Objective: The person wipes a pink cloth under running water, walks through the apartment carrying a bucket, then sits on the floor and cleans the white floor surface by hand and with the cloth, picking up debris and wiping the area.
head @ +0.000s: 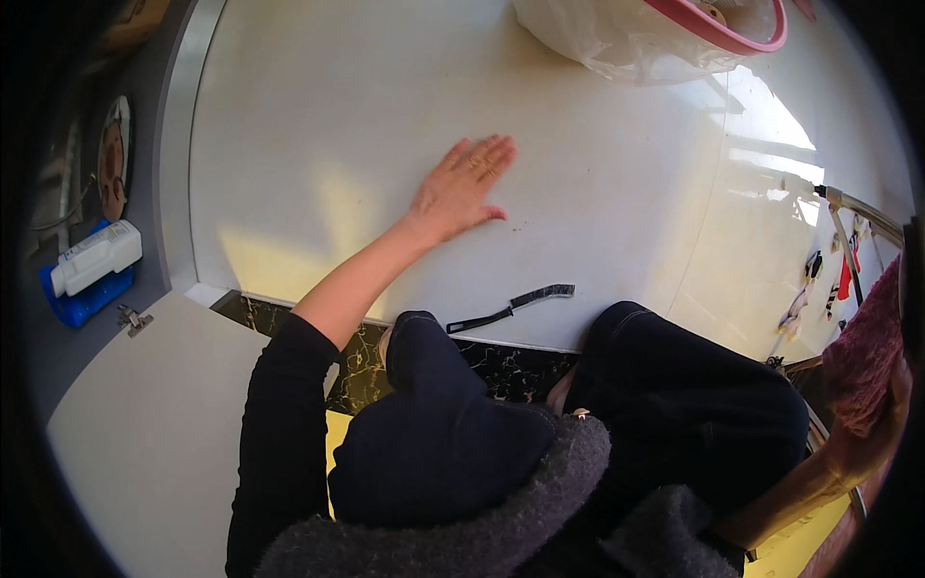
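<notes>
My left hand point(466, 186) rests palm down on the pale floor tile point(347, 137), its thumb spread from the fingers, with nothing held. Small dark specks lie just right of the thumb. At the right rim of the view, my right hand point(895, 408) grips a plum-coloured fluffy cloth point(863, 361), which hides most of its fingers. Between my knees and my left hand lies a black narrow crevice brush point(542, 295) with a slotted handle, touched by neither hand.
A pink-rimmed, bag-lined bin point(751, 47) stands top right. At right is a metal rack point(856, 204) near small garments point(845, 278). On the left, a white bottle point(101, 253) sits by a blue container point(79, 300) beyond a hinged cabinet door point(166, 404). Black marbled edging point(498, 368) borders the tile.
</notes>
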`<state>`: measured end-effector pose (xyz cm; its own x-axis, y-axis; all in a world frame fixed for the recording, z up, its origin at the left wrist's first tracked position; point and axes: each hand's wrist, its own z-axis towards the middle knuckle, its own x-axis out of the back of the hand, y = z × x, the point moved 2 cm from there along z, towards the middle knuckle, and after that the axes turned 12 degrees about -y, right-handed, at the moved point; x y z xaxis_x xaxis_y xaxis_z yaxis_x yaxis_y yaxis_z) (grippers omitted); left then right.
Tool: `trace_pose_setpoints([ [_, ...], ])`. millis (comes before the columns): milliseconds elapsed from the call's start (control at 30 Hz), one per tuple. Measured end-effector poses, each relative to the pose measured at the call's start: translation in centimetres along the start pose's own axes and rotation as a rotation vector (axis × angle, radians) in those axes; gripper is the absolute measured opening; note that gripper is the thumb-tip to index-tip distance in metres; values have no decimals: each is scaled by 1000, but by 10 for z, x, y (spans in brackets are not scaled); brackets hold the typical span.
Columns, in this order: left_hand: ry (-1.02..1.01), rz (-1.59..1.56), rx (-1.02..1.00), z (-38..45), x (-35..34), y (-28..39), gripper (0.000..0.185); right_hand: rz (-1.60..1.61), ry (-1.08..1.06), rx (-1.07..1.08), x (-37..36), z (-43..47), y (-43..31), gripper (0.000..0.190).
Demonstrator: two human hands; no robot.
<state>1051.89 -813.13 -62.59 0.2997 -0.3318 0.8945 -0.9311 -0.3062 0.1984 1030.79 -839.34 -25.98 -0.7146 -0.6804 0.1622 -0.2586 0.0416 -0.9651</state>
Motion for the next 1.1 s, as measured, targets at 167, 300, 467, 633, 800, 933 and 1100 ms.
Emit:
trace_pose_setpoints([
  [167,126,-76,132,-10,4,-23,84,9,15,4,4,-9,-5,55],
  [300,56,-55,10,-23,11,-9,82,4,45,13,16,-21,-11,54],
  [467,-96,-157,-386,-33,-17,49,81,6,67,25,25,-30,-21,54],
  [633,-49,-167,-380,-16,-28,66,83,10,48,23,27,-30,-18,53],
  [800,-54,-24,-139,-7,-7,14,83,11,53,21,29,-32,-18,52],
  [933,62,-7,58,-4,2,-20,81,17,31,16,19,-25,-11,52],
  [1100,229,-189,97,-7,7,-34,66,23,24,11,13,-20,-5,51],
])
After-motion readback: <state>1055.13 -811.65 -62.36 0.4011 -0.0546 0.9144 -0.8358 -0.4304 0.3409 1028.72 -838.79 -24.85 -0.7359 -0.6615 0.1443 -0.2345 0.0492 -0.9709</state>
